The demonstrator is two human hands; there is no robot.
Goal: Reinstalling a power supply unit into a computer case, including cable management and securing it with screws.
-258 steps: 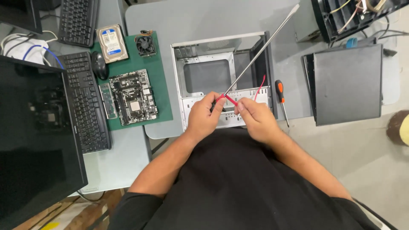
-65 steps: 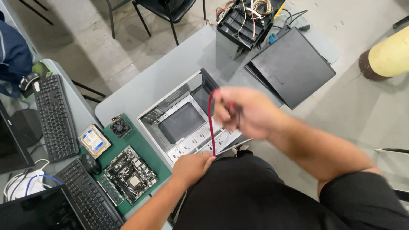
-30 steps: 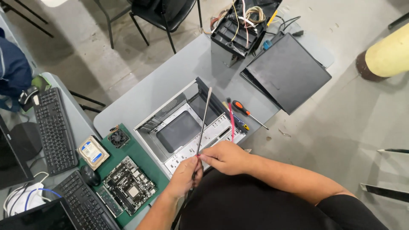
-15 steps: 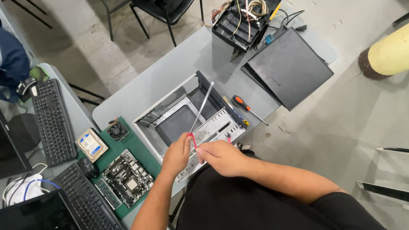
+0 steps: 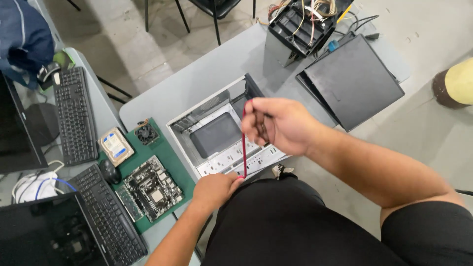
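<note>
Head view, looking down. Right hand (image 5: 278, 125) is raised over the open case (image 5: 219, 135), fingers pinched on the upper end of a red cable (image 5: 244, 143); left hand (image 5: 214, 187), at the near edge of the table (image 5: 197, 81), is clenched on the lower end. The cable runs taut and nearly vertical between the two hands, in front of the case's near panel. Judged from this, the step in hand is drawing the cable straight between both grips; a next move would call for keeping both ends pinched while guiding one toward a connector, which cannot be made out. Outward from the hands: left of the case, a green mat (image 5: 170, 170) carries a motherboard (image 5: 150, 187), a small fan (image 5: 147, 134) and a drive (image 5: 116, 146), with a mouse (image 5: 109, 171) at its left edge. Far right lies a black panel (image 5: 352, 81); beyond it stands a black box of wires (image 5: 303, 24). Two keyboards (image 5: 74, 116) lie at far left.
</note>
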